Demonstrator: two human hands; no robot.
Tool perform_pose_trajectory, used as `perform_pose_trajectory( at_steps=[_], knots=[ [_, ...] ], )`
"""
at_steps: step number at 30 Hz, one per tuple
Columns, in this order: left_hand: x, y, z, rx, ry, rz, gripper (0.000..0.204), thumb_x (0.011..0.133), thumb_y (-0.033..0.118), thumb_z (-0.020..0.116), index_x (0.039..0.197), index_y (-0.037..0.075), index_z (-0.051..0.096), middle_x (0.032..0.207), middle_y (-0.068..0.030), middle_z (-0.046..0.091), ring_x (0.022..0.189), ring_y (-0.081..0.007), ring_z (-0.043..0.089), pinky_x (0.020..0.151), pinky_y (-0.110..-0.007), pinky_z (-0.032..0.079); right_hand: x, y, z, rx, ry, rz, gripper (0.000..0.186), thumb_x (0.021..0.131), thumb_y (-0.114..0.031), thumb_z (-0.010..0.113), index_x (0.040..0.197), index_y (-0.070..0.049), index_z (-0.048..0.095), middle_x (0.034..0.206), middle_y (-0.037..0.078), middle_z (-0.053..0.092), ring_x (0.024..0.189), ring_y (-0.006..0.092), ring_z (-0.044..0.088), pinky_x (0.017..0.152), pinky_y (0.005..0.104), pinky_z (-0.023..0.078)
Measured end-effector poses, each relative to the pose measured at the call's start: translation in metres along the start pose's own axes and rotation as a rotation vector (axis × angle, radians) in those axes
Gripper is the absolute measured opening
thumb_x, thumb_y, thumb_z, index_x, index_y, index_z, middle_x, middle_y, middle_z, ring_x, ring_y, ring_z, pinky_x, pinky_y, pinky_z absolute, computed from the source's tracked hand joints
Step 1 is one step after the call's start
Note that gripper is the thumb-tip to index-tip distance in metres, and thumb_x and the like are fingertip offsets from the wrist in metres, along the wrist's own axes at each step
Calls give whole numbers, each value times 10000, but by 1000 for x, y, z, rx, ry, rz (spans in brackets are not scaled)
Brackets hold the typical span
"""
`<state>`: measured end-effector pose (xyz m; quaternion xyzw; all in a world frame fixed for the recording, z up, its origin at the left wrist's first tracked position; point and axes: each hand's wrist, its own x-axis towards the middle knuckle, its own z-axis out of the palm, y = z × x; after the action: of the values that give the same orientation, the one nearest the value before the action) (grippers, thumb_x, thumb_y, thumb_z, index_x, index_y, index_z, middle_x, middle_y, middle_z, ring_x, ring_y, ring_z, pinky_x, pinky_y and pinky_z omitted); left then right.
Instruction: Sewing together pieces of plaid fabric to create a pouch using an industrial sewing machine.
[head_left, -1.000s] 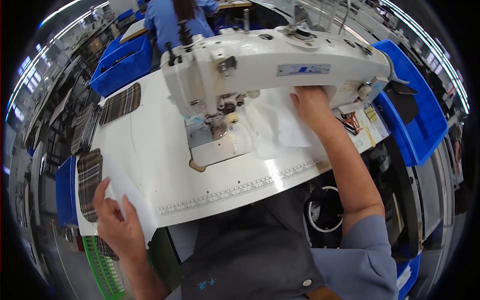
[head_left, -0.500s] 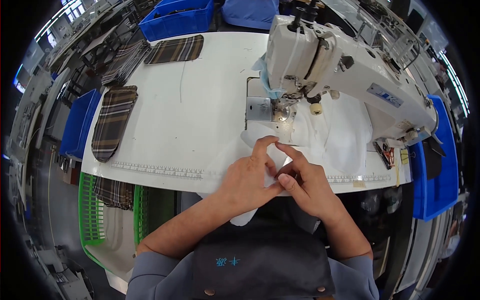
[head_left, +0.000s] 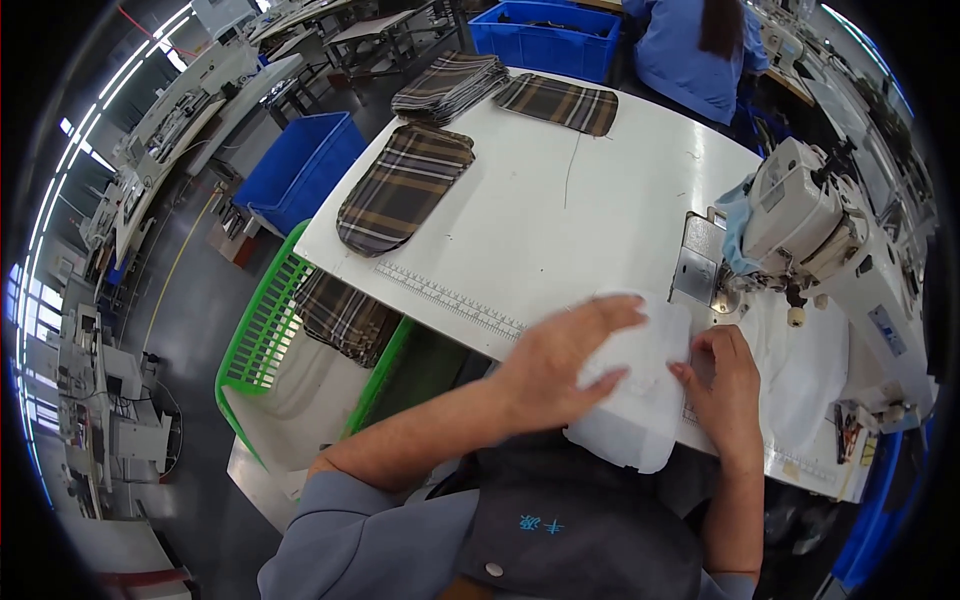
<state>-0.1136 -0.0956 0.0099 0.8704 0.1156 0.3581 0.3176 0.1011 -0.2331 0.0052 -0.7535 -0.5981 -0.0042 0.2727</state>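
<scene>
A white, rounded piece, thin and slightly see-through, lies at the table's front edge and hangs over it toward my apron. I cannot tell if it is cloth or a plastic template. My left hand is over its left side, thumb and fingers spread, slightly blurred. At its right edge my right hand has curled fingers, with a gap between thumb and forefinger. The thumb tip is close to the piece; contact is unclear. Just beyond stands a white sewing machine with a metal plate under its head.
Plaid cloth pieces lie at the table's left, beside a plaid stack and another plaid piece. A green basket holds more plaid. Blue bins stand beyond. A person in blue sits at the back.
The view has swung left, so the table and machine appear farther right. My hands, close together before, have moved apart, and more of the white piece shows between them.
</scene>
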Motion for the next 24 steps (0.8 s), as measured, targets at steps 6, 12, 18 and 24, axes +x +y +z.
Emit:
perform_pose_trajectory(
  at_steps=[6, 12, 18, 24],
  knots=[
    [-3, -105, -125, 812, 236, -287, 305, 809, 211, 801, 1028, 15, 720, 1154, -147, 694, 1069, -356, 658, 938, -427, 522, -6, 2, 7, 212, -56, 234, 279, 767, -23, 803, 945, -28, 588, 938, 102, 611, 764, 274, 632, 696, 377, 523],
    [-2, -139, -150, 751, 175, -448, 231, 795, 216, 818, 915, 25, 765, 860, -142, 726, 793, -288, 704, 740, -376, 542, 0, 4, 18, -16, 124, 86, 404, 799, -186, 794, 1120, -15, 619, 1066, 175, 632, 974, 384, 631, 822, 483, 521],
    [-11, -167, -181, 843, 163, -519, 333, 836, 278, 832, 922, -28, 733, 813, -126, 724, 750, -222, 683, 722, -347, 543, 11, 17, 43, -3, 108, 10, 281, 835, -295, 756, 959, -69, 645, 1021, 124, 606, 1005, 315, 617, 810, 447, 516],
    [26, -125, -164, 1039, -100, -546, 510, 826, 528, 778, 956, 36, 810, 974, -170, 770, 915, -341, 723, 861, -407, 552, 6, 23, 55, -73, 210, 31, 222, 833, -223, 692, 941, -33, 653, 1006, 127, 627, 988, 296, 631, 780, 420, 516]
  ],
)
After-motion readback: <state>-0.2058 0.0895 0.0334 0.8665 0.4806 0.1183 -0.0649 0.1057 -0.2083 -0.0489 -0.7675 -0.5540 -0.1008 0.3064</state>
